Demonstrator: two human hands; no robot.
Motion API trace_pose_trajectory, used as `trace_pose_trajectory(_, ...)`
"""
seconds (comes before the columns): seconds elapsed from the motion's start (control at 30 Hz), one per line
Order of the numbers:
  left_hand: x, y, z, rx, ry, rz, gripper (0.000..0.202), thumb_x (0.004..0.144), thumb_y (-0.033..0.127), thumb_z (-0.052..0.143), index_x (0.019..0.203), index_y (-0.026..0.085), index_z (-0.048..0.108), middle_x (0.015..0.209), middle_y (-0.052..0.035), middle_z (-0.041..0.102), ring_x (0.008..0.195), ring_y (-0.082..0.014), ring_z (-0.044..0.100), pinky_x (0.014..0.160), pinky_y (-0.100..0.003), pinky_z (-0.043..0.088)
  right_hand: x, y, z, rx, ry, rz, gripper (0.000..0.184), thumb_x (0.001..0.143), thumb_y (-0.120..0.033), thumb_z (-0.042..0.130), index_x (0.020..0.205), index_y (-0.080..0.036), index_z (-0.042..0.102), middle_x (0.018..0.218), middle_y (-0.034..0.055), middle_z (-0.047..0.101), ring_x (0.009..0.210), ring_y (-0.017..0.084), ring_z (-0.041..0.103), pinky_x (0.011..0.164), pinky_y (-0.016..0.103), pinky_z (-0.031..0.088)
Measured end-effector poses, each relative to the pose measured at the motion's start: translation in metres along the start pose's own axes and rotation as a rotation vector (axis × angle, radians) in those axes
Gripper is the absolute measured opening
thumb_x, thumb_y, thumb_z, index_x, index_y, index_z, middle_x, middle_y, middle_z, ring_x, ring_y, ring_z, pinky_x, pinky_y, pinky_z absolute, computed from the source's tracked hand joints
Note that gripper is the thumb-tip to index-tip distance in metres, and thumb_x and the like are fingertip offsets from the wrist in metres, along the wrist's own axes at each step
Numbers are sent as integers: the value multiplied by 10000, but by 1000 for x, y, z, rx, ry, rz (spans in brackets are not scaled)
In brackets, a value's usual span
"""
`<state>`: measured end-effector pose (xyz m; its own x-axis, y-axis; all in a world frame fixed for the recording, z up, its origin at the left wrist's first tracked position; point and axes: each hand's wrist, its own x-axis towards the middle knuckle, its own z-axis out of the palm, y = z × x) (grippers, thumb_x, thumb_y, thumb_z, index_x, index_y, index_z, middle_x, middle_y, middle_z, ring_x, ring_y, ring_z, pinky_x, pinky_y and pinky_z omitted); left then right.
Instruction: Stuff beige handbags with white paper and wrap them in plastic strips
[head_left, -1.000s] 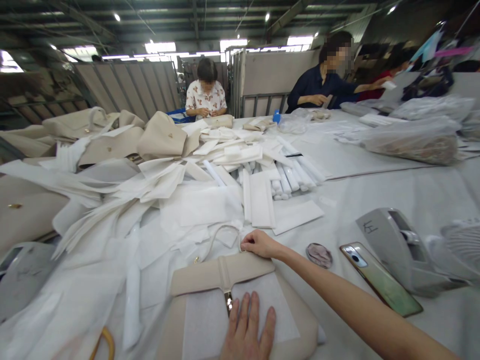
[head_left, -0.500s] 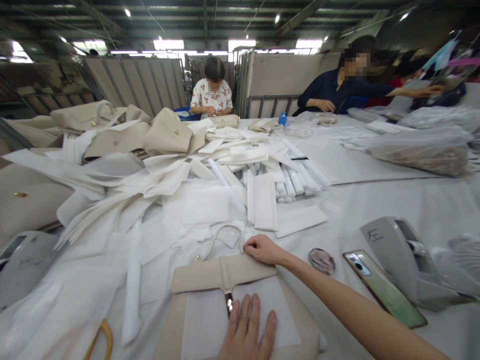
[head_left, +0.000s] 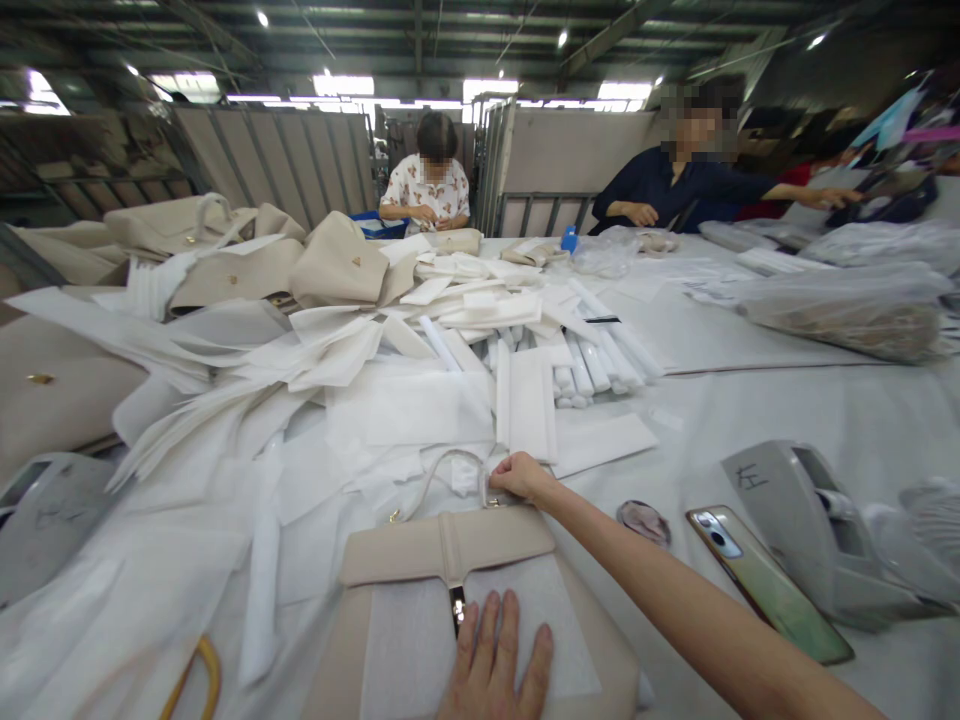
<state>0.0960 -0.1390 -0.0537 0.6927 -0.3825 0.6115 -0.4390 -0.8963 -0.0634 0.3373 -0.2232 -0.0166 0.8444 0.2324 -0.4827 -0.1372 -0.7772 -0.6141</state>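
Note:
A beige handbag lies flat in front of me, its flap toward the far side and a metal clasp at the middle. White sheet covers part of its body under the flap. My left hand rests on this sheet with fingers spread, just right of the clasp. Beyond the flap, a thin handle arches up between gold rings. My right hand is closed in a pinch at the handle's right end; its fingertips partly hide what is there.
White paper sheets and white rolls are heaped ahead, with beige bags at left. A phone, a round item and a grey device lie right. Yellow-handled scissors sit lower left. Two co-workers sit across the table.
My right hand has shifted slightly up and away from the flap, uncovering the gold ring at the handle's right end. The left hand stays on the sheet.

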Motion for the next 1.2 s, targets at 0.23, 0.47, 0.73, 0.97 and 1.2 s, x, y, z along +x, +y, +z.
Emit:
trace_pose_trajectory(0.23,-11,15,18,23,25,-120,746,758,655,553,1368,242,432,1289,-166,571,1270,-358,447,1108,-571,206,0,-6,-10,262,-136,34,191,911,-287,582,806,-127,586,671,-40,576,534,72,531,505,203,460)
trace_pose_trajectory(0.47,-8,3,5,-23,-42,-12,926,685,852,364,1358,224,460,1275,-178,579,1259,-369,457,1131,-535,174,7,-8,-21,431,-243,95,140,753,-157,693,665,-122,590,490,-29,562,454,76,519,447,178,431)
trace_pose_trajectory(0.73,-15,20,20,-10,2,-137,834,713,762,494,1373,257,428,1305,-171,556,1261,-364,453,1093,-574,230,15,-39,-29,519,-189,8,196,706,-92,671,598,-154,520,499,-10,603,466,90,554,475,185,484)
trace_pose_trajectory(0.97,3,2,-3,-60,6,-78,970,648,894,306,1351,247,472,1223,-176,606,1227,-358,481,1092,-513,226,21,-72,-47,519,-137,-73,122,656,-60,684,668,-134,587,510,-4,608,476,99,562,498,200,506)
trace_pose_trajectory(1.2,8,-6,-34,-102,-332,-21,973,714,815,408,1475,240,220,1448,-201,394,1282,-387,420,1005,-528,336,-58,-85,-74,402,-54,-277,131,710,-204,731,660,-114,650,561,5,617,554,109,566,530,178,453)
